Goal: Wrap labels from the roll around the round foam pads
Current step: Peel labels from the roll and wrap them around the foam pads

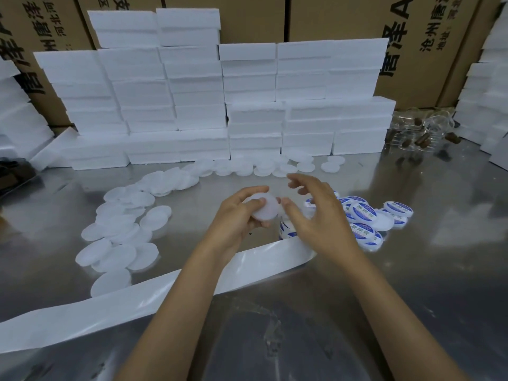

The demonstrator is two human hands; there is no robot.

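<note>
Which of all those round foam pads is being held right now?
The bare foam pad held up by the left hand; all others lie on the table.

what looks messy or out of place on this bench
The spent backing strip trails loose across the table under both forearms. Bare foam pads lie in overlapping heaps at left. Clear bottles lie tumbled at back right.

Shiny brushed-metal surface (pixel 412 270); glossy white paper backing strip (pixel 110 306). Matt white round foam pads (pixel 121 237), grainy white foam blocks (pixel 255 122). Brown cardboard boxes (pixel 343 17).
</note>
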